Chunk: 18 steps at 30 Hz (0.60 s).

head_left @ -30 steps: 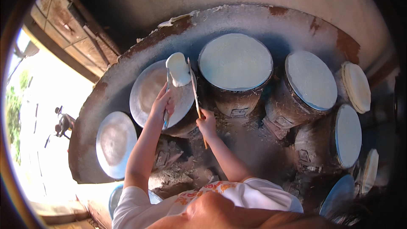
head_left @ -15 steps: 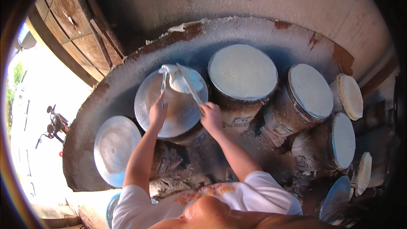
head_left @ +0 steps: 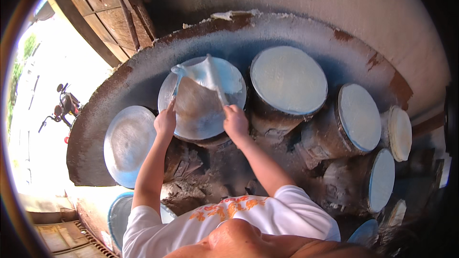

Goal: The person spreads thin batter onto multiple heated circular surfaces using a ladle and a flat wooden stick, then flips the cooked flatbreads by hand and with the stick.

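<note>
My left hand (head_left: 165, 122) is closed round the handle of a narrow tool (head_left: 176, 88), whose far end is wrapped in wet white dough. In my right hand (head_left: 236, 123) is a long flat scraper (head_left: 217, 86), slanting away over the same griddle. The soft dough (head_left: 197, 72) spans between the two tools with a sagging near edge. Under them lies a round metal griddle (head_left: 196, 117), brownish and bare on its near part, with a thin whitish film at its far right. Both hands are just above the griddle's near half.
A bare round griddle (head_left: 125, 145) stands at the left. Rightward, round griddles carry pale sheets (head_left: 289, 80), (head_left: 359, 117) on drum-like stoves. A stack of flat round sheets (head_left: 400, 134) stands at the far right. A curved wall (head_left: 267, 31) rises behind; a parked motorbike (head_left: 67, 105) is outside.
The dough, bunched between the tools before, is now stretched wider across the griddle's far part. My hands have moved somewhat apart. The whole view has shifted slightly.
</note>
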Each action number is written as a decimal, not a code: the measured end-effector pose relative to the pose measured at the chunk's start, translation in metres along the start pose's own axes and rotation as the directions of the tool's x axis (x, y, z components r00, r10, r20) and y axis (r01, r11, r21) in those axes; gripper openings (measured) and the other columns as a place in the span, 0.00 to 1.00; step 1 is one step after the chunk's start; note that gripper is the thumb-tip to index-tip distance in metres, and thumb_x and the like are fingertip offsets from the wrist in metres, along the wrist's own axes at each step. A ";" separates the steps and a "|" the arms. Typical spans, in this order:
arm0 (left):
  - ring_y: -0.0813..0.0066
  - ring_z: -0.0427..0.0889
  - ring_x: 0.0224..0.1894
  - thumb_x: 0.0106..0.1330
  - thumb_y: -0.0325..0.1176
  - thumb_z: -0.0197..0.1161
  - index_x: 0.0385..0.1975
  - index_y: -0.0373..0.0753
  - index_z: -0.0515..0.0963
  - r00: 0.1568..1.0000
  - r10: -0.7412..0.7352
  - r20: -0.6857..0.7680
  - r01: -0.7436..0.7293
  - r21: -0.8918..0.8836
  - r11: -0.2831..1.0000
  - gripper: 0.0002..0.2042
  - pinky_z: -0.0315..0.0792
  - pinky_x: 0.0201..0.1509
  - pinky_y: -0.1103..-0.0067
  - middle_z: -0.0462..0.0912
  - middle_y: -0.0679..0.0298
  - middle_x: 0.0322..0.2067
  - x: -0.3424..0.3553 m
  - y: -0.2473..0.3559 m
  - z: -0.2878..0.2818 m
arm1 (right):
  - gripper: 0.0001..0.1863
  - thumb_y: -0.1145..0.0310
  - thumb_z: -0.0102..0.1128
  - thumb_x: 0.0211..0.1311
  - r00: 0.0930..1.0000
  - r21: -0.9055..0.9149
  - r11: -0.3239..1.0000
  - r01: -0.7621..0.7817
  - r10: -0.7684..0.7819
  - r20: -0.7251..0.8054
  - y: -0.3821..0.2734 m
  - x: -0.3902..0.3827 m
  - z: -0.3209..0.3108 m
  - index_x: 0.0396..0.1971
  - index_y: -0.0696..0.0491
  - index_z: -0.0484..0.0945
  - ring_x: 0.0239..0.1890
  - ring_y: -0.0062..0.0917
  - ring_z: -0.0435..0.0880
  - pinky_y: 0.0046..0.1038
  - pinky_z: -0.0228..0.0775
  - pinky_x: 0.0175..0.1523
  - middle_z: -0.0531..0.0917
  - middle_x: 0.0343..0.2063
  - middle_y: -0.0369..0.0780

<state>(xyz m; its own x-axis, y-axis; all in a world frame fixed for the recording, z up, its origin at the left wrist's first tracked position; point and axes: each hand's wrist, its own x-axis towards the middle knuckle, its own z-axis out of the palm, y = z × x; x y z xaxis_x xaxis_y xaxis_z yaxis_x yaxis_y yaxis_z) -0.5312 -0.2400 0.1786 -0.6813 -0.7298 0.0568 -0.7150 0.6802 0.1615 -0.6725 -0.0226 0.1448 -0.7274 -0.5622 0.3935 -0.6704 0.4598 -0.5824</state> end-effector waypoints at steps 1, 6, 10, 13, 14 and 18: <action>0.56 0.82 0.31 0.64 0.40 0.53 0.62 0.69 0.61 0.999 -0.009 -0.030 0.009 -0.015 1.000 0.25 0.75 0.34 0.63 0.82 0.56 0.30 0.000 0.004 0.000 | 0.18 0.77 0.56 0.44 0.998 -0.046 0.999 -0.018 0.020 0.052 -0.002 0.018 0.011 0.40 0.54 0.80 0.45 0.38 0.77 0.35 0.72 0.47 0.79 0.39 0.40; 0.59 0.82 0.30 0.64 0.38 0.54 0.63 0.69 0.60 0.997 -0.079 -0.019 0.080 0.114 0.990 0.27 0.75 0.31 0.67 0.81 0.58 0.28 -0.016 -0.019 0.005 | 0.17 0.79 0.56 0.45 0.998 -0.068 0.996 0.065 -0.065 0.009 0.025 0.024 -0.037 0.39 0.53 0.81 0.40 0.37 0.75 0.34 0.72 0.45 0.80 0.38 0.38; 0.60 0.82 0.28 0.64 0.35 0.52 0.63 0.67 0.60 0.992 -0.127 -0.027 0.129 0.145 0.981 0.26 0.74 0.29 0.67 0.81 0.59 0.27 -0.026 -0.011 0.001 | 0.17 0.78 0.54 0.47 0.987 -0.034 0.988 0.149 -0.147 0.070 0.038 0.035 -0.012 0.40 0.53 0.80 0.39 0.39 0.76 0.36 0.71 0.45 0.79 0.37 0.39; 0.59 0.82 0.29 0.63 0.36 0.54 0.63 0.67 0.60 0.974 -0.218 -0.059 0.224 0.146 0.964 0.27 0.74 0.30 0.66 0.81 0.57 0.27 -0.047 -0.005 0.000 | 0.18 0.77 0.51 0.48 0.948 -0.050 0.970 0.237 -0.220 0.229 0.026 0.075 0.014 0.42 0.52 0.79 0.42 0.39 0.76 0.36 0.71 0.46 0.79 0.39 0.39; 0.59 0.82 0.29 0.63 0.37 0.54 0.62 0.67 0.61 0.968 -0.244 -0.059 0.249 0.098 0.963 0.27 0.74 0.30 0.65 0.81 0.57 0.28 -0.060 -0.001 -0.004 | 0.18 0.76 0.50 0.50 0.940 -0.042 0.974 0.223 -0.203 0.276 0.019 0.077 0.018 0.43 0.52 0.79 0.43 0.39 0.76 0.37 0.71 0.47 0.79 0.40 0.39; 0.62 0.81 0.28 0.62 0.33 0.56 0.64 0.63 0.60 0.950 -0.222 -0.221 0.189 -0.159 0.969 0.29 0.72 0.28 0.68 0.81 0.55 0.28 -0.120 0.009 0.004 | 0.15 0.76 0.51 0.52 0.861 0.120 0.934 0.336 -0.356 0.364 0.012 0.095 0.035 0.41 0.52 0.77 0.45 0.39 0.74 0.38 0.72 0.47 0.77 0.40 0.39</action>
<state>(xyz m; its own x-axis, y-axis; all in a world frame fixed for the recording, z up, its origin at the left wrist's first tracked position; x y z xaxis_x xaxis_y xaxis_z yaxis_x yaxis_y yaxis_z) -0.4561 -0.1461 0.1690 -0.4541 -0.8592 0.2356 -0.7969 0.5100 0.3238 -0.7442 -0.0946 0.1507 -0.3339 -0.8977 0.2873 -0.8531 0.1582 -0.4972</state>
